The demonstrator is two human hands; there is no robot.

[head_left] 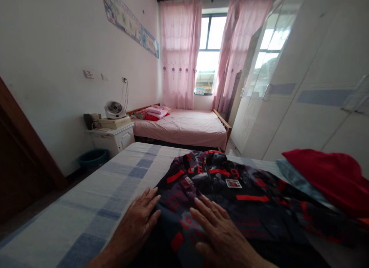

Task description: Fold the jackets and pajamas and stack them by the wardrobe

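A dark jacket with red lettering and red stripes lies front side up on the near bed, its collar towards the far end. My left hand lies at the jacket's left edge, partly over the striped sheet, fingers stretched out. Flat on the jacket's front, left of the lower zip, rests my right hand with its fingers spread. One sleeve stretches out to the right; the sleeve on the left appears folded onto the front. Neither hand grips the cloth.
The bed has a blue-and-white striped sheet. Red cloth and a light blue cloth lie at the right. Beyond are a pink-covered bed, a nightstand with a fan, a teal bin and white wardrobes.
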